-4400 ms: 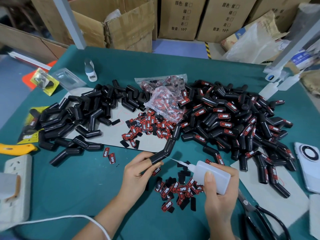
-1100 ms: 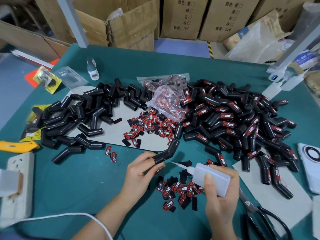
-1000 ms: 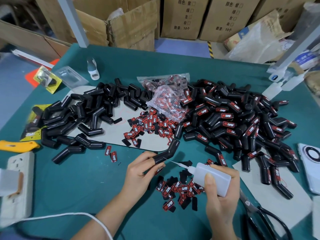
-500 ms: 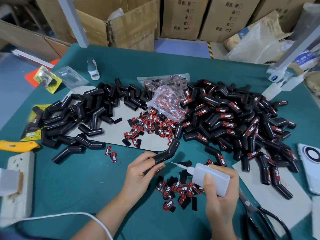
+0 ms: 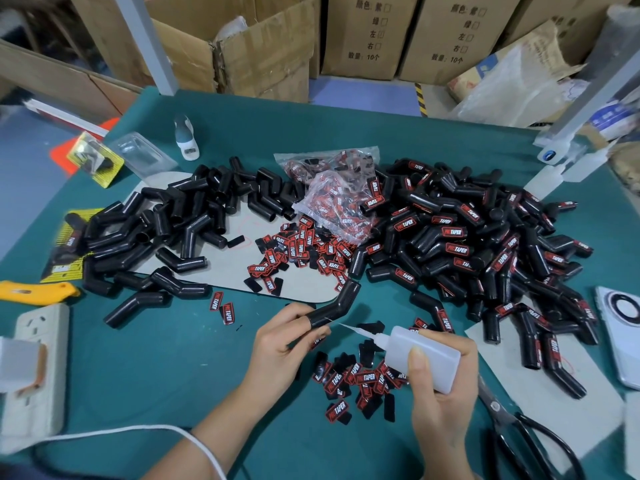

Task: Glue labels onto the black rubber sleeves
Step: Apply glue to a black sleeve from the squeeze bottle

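My left hand grips the near end of a bent black rubber sleeve, which angles up and away over the green table. My right hand holds a white glue bottle; its thin nozzle points left and its tip sits just beside the sleeve's held end. Loose red-and-black labels lie between my hands. A second heap of labels lies farther back. Unlabelled sleeves are piled at the left, labelled sleeves at the right.
A clear bag of labels lies mid-table. Scissors lie by my right wrist, a phone at the right edge. A power strip and a yellow knife sit at the left. Cardboard boxes stand behind the table.
Almost nothing has changed. Both hands keep their grips, and the nozzle stays at the sleeve's near end with only slight shifts.
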Available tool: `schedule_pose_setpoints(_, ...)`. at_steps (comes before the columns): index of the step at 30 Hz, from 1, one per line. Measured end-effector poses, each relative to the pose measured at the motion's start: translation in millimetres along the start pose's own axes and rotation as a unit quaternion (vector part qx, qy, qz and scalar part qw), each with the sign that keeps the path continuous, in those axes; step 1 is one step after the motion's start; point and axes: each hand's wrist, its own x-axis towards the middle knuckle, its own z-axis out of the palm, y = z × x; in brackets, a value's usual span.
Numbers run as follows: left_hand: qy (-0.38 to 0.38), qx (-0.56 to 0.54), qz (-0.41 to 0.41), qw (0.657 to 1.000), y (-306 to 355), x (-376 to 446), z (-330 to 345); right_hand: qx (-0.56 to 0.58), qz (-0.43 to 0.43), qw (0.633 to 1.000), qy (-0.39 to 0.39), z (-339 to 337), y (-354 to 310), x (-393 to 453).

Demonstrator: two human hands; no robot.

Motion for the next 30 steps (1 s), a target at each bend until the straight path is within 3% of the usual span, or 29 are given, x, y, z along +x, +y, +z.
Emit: schedule_pose_setpoints(30,-0.019,-0.005,-0.008,1.000,4.3,0.3,-1.7,0.011,0.002,1.000,-0.012,1.1,-0.8,-1.0)
